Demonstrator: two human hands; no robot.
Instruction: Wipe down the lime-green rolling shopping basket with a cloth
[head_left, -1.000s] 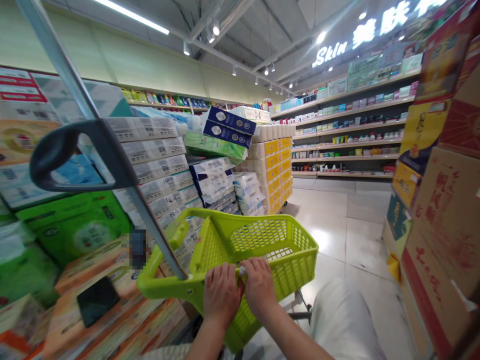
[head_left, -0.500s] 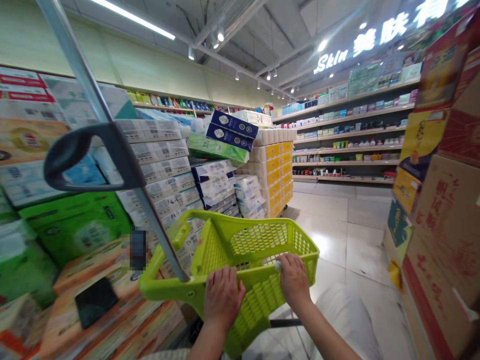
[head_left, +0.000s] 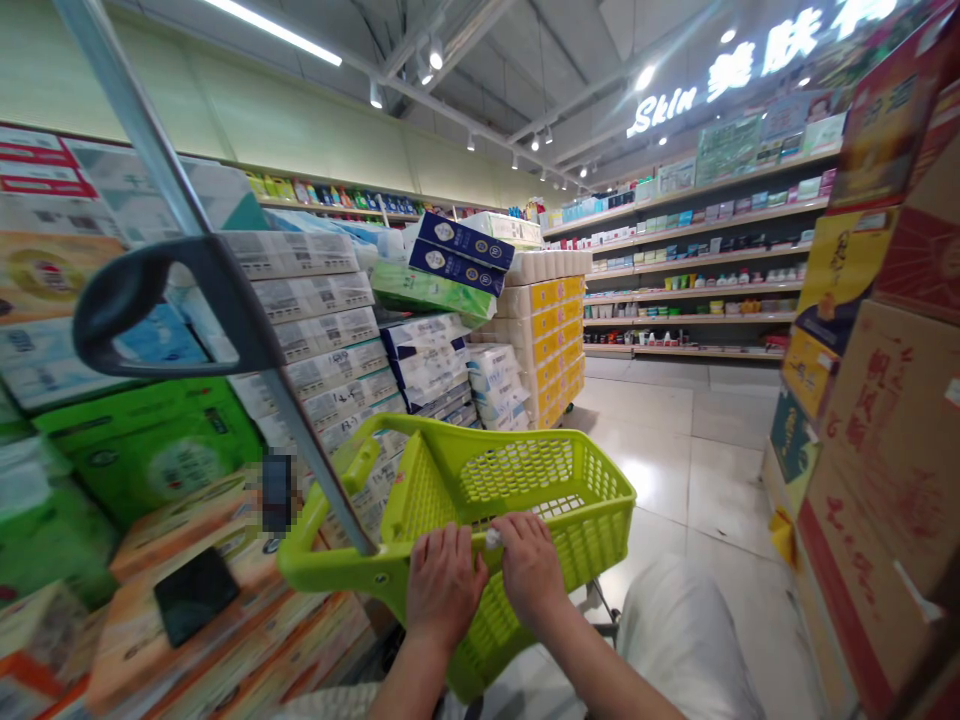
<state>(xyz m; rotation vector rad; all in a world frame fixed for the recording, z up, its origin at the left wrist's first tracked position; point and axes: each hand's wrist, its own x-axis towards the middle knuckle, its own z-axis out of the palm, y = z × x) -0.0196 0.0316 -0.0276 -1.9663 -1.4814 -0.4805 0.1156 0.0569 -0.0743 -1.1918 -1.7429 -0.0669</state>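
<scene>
A lime-green plastic shopping basket (head_left: pixel 600 478) on wheels stands in front of me, and I cannot see anything inside it. My left hand (head_left: pixel 444 585) is closed over the near rim of the basket. Right beside it, my right hand (head_left: pixel 531 568) presses a small white wad (head_left: pixel 493 538), perhaps a tissue or wipe, against the same rim with pinched fingers. The basket's grey pull handle (head_left: pixel 142 300) on its metal pole (head_left: pixel 300 430) rises up to the left.
Stacked packs of tissue and toilet paper (head_left: pixel 315 320) fill the left side. A dark phone (head_left: pixel 195 595) lies on orange boxes at lower left. Cardboard cartons (head_left: pixel 885 420) tower on the right. A tiled aisle (head_left: pixel 675 460) leads to product shelves (head_left: pixel 697 280).
Half a second ago my right hand was further right along the rim. It has slid back left with the white wad and sits against my left hand again.
</scene>
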